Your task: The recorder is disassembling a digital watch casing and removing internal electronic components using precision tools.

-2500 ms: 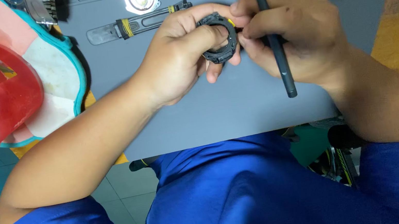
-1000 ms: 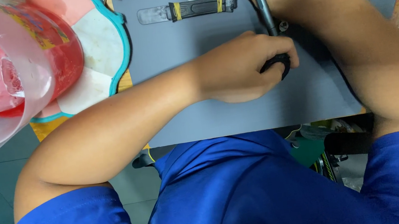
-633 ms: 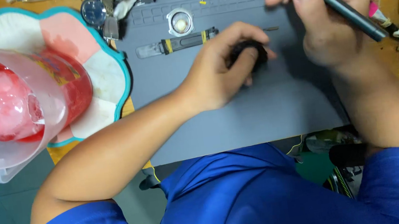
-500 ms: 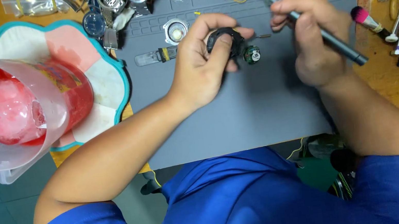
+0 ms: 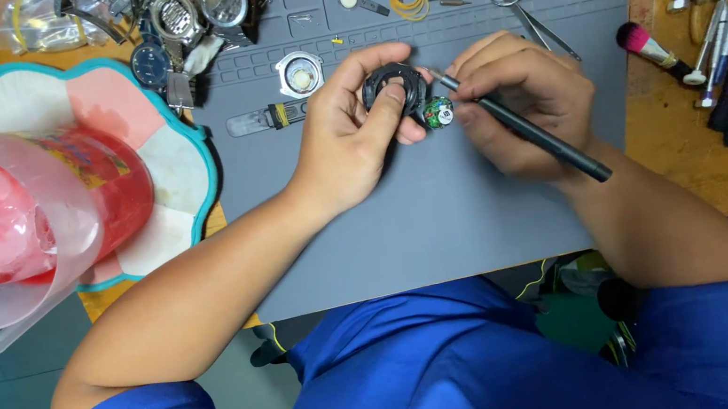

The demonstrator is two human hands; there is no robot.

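1. The left hand (image 5: 354, 135) grips a black watch case (image 5: 393, 88), thumb across its face and fingers curled round its rim, over the far middle of the grey work mat (image 5: 442, 222).
2. The right hand (image 5: 515, 98) is closed round a slim black tool (image 5: 524, 130), held like a pen, its tip touching the case's right edge.
3. A small round green module (image 5: 438, 111) sits just beside the case, to its right.
4. The case looks light, stiff and smooth; holding it by the rim seems safest. The module is probably fragile.
5. Left of the mat stands a clear jug of red drink (image 5: 16, 225).
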